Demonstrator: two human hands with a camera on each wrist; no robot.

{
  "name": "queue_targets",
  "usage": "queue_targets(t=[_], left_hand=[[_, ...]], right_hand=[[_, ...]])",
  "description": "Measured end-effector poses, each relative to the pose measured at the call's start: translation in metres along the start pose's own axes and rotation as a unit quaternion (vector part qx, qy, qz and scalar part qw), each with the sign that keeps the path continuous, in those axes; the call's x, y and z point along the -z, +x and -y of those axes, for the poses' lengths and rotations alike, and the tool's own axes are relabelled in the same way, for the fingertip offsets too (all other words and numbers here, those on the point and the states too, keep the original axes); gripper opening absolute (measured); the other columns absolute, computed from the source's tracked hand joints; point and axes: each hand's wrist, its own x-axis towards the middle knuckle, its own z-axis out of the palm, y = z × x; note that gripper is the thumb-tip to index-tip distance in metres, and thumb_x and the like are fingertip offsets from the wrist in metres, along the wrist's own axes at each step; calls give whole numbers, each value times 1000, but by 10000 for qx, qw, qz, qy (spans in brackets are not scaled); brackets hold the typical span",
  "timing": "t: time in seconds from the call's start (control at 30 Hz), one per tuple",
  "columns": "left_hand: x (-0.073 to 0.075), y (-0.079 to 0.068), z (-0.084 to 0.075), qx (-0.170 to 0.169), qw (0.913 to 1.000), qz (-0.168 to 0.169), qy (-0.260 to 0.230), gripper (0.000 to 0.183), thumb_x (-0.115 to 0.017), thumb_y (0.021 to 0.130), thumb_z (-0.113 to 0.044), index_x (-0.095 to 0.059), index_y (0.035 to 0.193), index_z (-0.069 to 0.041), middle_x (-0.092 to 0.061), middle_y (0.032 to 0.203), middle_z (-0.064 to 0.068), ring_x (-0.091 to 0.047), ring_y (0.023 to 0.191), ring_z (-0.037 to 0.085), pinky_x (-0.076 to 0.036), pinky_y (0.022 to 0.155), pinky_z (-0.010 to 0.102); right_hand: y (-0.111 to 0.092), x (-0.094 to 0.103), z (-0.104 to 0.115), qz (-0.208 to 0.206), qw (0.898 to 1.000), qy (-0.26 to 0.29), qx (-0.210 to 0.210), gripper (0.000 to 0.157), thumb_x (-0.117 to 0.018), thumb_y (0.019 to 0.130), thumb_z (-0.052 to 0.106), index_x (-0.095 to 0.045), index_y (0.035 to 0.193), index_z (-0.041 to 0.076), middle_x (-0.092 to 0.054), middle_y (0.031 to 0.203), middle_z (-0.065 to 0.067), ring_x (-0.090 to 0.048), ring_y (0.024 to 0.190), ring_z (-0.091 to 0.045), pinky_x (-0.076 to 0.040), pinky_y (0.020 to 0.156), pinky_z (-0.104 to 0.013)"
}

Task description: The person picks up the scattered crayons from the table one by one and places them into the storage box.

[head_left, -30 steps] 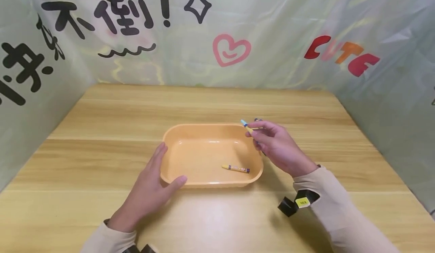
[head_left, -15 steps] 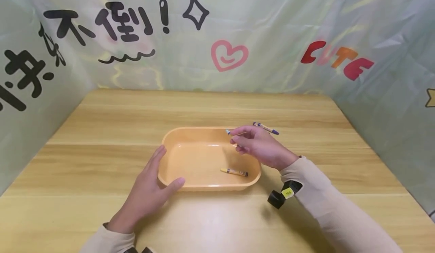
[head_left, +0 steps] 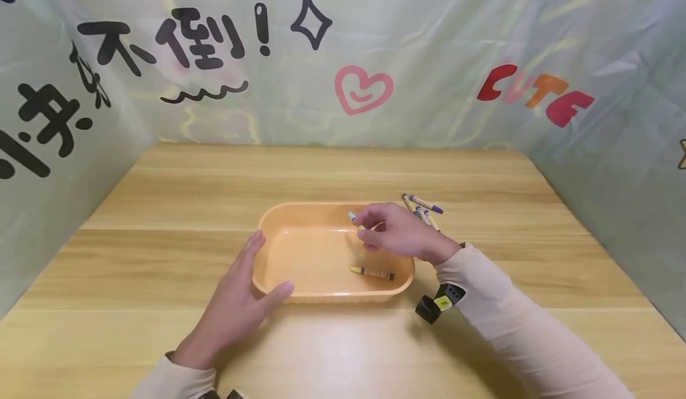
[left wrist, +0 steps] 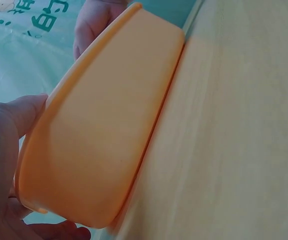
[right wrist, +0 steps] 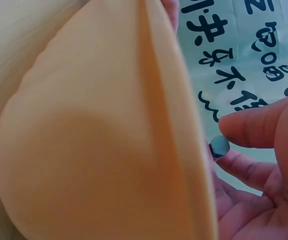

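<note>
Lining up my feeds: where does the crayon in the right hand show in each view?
Head: crayon just right of and below centre, its pale blue tip poking out from the right hand.
Left wrist: crayon not visible.
Right wrist: crayon right of centre, slightly below the middle, end-on.
Shared landmark: the orange tray, in all three.

Orange tray point(head_left: 305, 256) sits upright; blue-tipped crayon point(head_left: 351, 215) tilts above it.

Printed sheeting point(head_left: 439, 30) (lettered "CUTE") walls the wood-grain tabletop point(head_left: 150, 268) into a booth point(head_left: 605, 149).
</note>
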Motion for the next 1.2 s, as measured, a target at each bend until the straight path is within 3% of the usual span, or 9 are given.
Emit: queue_targets(t=[0.17,0.53,0.7,0.83,0.93,1.07,1.13,1.2], left_hand=[[-1,0,-1,51,10000,67,-48,93,-66,89,-48,-17,154,-3,-14,160,13,-23,140,45,-25,105,66],[3,1,-1,87,9999,62,19,93,-67,89,-47,-17,153,-2,-14,160,14,-21,140,44,-24,106,65],[3,1,-1,100,9999,75,21,93,-67,89,-47,-18,153,-2,-14,160,13,-22,140,44,-24,106,65],[2,1,-1,134,9999,32,45,94,-67,88,-49,-19,153,-2,-15,160,13,-23,141,43,-25,107,64],[2,1,-2,121,9999,-5,88,95,-67,88,-50,-19,153,-1,-16,160,15,-22,141,43,-25,107,63],[1,1,-1,99,9999,-20,138,95,-67,88,-50,-19,153,0,-15,159,16,-22,140,43,-25,108,62],[1,2,1,86,9999,-12,135,95,-67,88,-49,-19,152,0,-15,159,16,-22,141,43,-25,108,62],[0,2,2,91,9999,7,130,94,-67,88,-49,-18,152,0,-14,160,16,-22,141,43,-25,108,62]], right_hand=[[1,0,0,51,9993,-344,-112,25,-61,94,7,-60,116,-5,-63,94,-13,-63,74,-16,-53,72,-30],[7,10,8,38,9979,-649,20,24,-60,96,11,-60,115,-3,-64,94,-10,-63,76,-22,-51,67,-33],[5,18,10,-310,9994,-113,-134,13,-61,95,11,-52,91,1,-60,85,-12,-58,75,-28,-47,63,-33],[4,31,6,-371,9981,491,57,37,-57,96,3,-30,70,7,-52,82,-12,-52,75,-23,-46,64,-30],[4,43,1,-87,9902,1385,181,43,-49,98,-2,-22,66,10,-50,86,-10,-49,75,-20,-43,64,-28],[2,61,-11,547,9656,2543,-38,41,-45,104,11,-29,66,13,-53,92,-3,-49,75,-15,-40,62,-24],[1,71,-19,1110,9607,2544,-60,41,-48,103,20,-30,66,15,-57,92,0,-51,75,-13,-40,60,-23],[0,80,-28,1636,9613,2217,74,42,-52,101,25,-29,67,15,-59,94,0,-54,76,-14,-40,58,-23]])
